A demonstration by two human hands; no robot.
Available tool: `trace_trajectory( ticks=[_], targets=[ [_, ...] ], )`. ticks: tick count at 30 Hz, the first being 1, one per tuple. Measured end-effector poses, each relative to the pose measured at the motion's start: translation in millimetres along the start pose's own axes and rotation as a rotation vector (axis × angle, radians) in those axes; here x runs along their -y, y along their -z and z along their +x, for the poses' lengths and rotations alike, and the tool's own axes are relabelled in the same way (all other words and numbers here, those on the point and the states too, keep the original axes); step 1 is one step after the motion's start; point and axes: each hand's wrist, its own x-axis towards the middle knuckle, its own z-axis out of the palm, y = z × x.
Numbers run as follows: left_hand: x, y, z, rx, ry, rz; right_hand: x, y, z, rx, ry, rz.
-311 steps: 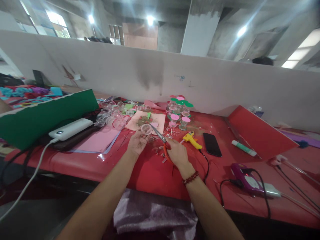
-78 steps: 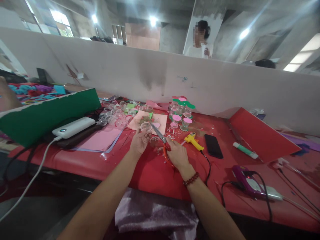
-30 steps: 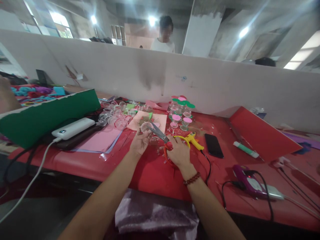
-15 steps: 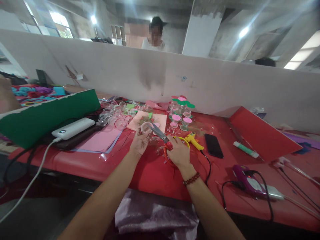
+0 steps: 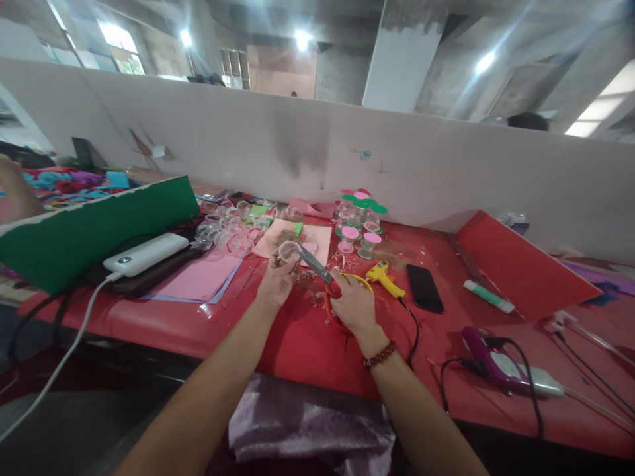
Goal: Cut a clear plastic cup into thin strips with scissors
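Note:
Between the fingers of my left hand [image 5: 278,283] is a small clear plastic cup [image 5: 288,252], its round rim facing up toward me. My right hand [image 5: 355,301] is closed round the red handle of a pair of scissors [image 5: 316,264]. The grey blades point up and left, with their tips at the cup's right edge. Whether the tips touch the plastic is too small to tell. Under and beyond the hands lie pink paper sheets [image 5: 322,239] with small scraps on them. Yellow and orange rings [image 5: 367,283] lie partly hidden behind my right hand.
Clear cups [image 5: 225,228] are heaped at back left. Cups topped with pink and green discs [image 5: 350,233] stand behind my right hand. A yellow glue gun [image 5: 385,280], a black phone [image 5: 424,289] and a purple power socket [image 5: 491,363] lie to the right. A white power bank [image 5: 146,254] sits left.
My hands and the scissors have shifted only slightly; the blades look closer together. The person behind the partition has dropped out of sight.

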Motion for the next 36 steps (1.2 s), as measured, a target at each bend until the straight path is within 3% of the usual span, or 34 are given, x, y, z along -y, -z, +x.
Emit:
trace_trajectory(
  ticks=[22, 29, 36],
  targets=[
    [0.2, 1.8, 0.9, -0.015, 0.052, -0.01, 0.0, 1.5, -0.7, 0.042, 0.012, -0.01],
    [1.6, 3.8, 2.3, -0.018, 0.042, -0.022, 0.4, 1.9, -0.1, -0.058, -0.019, 0.005],
    [-0.4, 1.5, 0.0, 0.001, 0.059, -0.018, -0.8, -0.6, 0.7, -0.027, -0.009, -0.033]
  ],
)
